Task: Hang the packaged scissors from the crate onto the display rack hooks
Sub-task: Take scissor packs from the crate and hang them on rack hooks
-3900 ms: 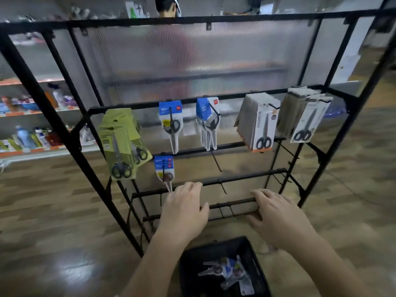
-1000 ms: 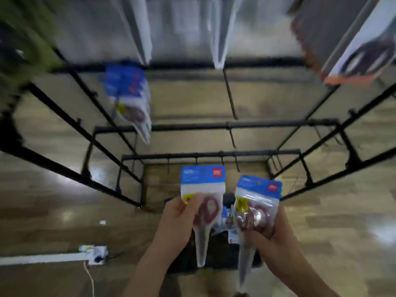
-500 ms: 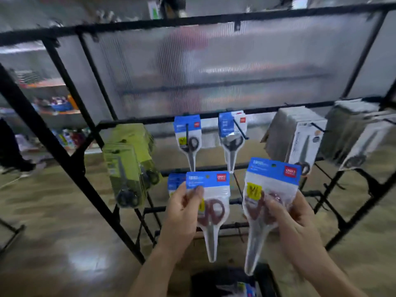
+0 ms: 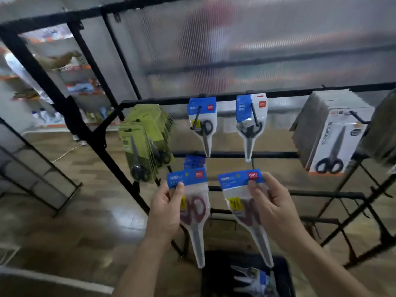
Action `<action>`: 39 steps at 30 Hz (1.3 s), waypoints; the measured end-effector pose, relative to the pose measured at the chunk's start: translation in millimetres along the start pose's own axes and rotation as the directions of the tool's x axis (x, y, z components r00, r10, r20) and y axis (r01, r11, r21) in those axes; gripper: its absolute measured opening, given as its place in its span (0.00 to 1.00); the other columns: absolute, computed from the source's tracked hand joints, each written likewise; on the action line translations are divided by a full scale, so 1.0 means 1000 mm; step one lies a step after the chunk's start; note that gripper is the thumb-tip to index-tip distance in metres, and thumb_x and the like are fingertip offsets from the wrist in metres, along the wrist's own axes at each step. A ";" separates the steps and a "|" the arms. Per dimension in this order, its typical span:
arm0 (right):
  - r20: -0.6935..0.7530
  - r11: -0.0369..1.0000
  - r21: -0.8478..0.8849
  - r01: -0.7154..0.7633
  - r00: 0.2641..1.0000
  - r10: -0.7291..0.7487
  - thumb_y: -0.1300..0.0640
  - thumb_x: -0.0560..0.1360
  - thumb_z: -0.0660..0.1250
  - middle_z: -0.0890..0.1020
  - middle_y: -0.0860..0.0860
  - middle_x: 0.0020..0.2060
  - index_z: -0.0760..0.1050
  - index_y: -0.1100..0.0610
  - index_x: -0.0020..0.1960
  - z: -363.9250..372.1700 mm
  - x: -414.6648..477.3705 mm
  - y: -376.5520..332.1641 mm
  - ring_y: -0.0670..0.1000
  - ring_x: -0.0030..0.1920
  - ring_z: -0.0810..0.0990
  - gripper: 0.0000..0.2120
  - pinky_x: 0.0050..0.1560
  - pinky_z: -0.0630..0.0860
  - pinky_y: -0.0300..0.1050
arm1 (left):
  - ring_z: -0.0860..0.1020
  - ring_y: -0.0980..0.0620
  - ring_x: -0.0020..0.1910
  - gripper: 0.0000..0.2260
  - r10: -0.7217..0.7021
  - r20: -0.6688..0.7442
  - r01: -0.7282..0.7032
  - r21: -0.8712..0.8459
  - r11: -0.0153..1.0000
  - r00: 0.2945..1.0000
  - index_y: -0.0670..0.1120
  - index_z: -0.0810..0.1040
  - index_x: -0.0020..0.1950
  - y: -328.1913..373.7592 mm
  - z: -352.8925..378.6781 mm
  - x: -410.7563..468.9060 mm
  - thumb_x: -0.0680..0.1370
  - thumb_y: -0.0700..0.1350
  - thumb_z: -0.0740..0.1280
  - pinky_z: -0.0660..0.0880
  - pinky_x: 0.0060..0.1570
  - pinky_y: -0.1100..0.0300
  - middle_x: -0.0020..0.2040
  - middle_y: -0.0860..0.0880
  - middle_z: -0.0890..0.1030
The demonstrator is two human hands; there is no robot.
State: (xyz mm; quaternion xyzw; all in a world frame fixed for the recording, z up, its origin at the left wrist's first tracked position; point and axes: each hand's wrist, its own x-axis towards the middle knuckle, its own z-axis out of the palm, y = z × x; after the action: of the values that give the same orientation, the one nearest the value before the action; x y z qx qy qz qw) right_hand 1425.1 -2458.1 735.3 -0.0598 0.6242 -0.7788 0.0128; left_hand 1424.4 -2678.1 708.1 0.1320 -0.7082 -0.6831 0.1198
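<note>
Left pack (image 4: 198,211): clear tapered plastic sleeve with a blue card header and red-handled scissors inside, tip down; held in front of the rack's lower bars.
Right pack (image 4: 237,189): same make, yellow sticker, tilted slightly; its tip hangs over the crate.
Left hand (image 4: 166,209): thumb pressed on the header, fingers curled behind the pack.
Right hand (image 4: 276,209): thumb on the front and fingers behind, pinching the pack's edge.
Crate (image 4: 285,273): black, cut off by the lower frame edge – more packs lie inside, blurred.
Display rack (image 4: 235,154): black metal bars with thin hooks (image 4: 196,117).
Already hung: two blue packs (image 4: 202,123), a green stack (image 4: 141,142), a white-carded stack (image 4: 334,142).
Partly hidden: blue headers (image 4: 194,162) behind the left pack.
Backing: ribbed translucent panel (image 4: 235,50) – shapes behind it unreadable.
Floor (image 4: 85,211): glossy wood planks.
</note>
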 end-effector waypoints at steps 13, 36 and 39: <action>-0.064 0.957 -0.146 -0.252 0.967 0.246 0.63 0.83 0.62 0.87 0.56 0.44 0.76 0.59 0.55 0.046 0.031 0.081 0.56 0.42 0.88 0.04 0.39 0.82 0.40 | 0.84 0.58 0.45 0.05 -0.176 -0.007 0.174 0.216 0.961 0.984 0.51 0.80 0.53 -0.106 -0.036 0.060 0.83 0.50 0.67 0.80 0.43 0.64 0.50 0.49 0.85; -0.404 0.896 -0.277 -0.346 0.888 0.219 0.62 0.82 0.65 0.84 0.54 0.38 0.78 0.55 0.53 0.108 0.051 0.136 0.47 0.33 0.83 0.04 0.30 0.75 0.34 | 0.82 0.42 0.42 0.09 -0.278 0.237 0.241 0.174 0.955 0.931 0.44 0.79 0.50 -0.175 -0.043 0.152 0.84 0.49 0.66 0.78 0.42 0.46 0.42 0.41 0.82; -0.427 0.890 -0.281 -0.359 0.877 0.220 0.62 0.82 0.65 0.83 0.53 0.40 0.78 0.54 0.52 0.113 0.052 0.143 0.45 0.33 0.82 0.05 0.31 0.75 0.33 | 0.83 0.40 0.44 0.10 -0.287 0.240 0.244 0.193 0.950 0.927 0.45 0.80 0.50 -0.181 -0.042 0.158 0.83 0.52 0.66 0.79 0.44 0.42 0.43 0.43 0.84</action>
State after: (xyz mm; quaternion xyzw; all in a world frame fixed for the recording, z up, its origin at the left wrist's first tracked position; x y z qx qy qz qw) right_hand 1378.4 -2603.9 624.5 0.1878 0.7451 -0.6399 -0.0021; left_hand 1295.0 -2778.6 527.5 0.1435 -0.7456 -0.6457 -0.0806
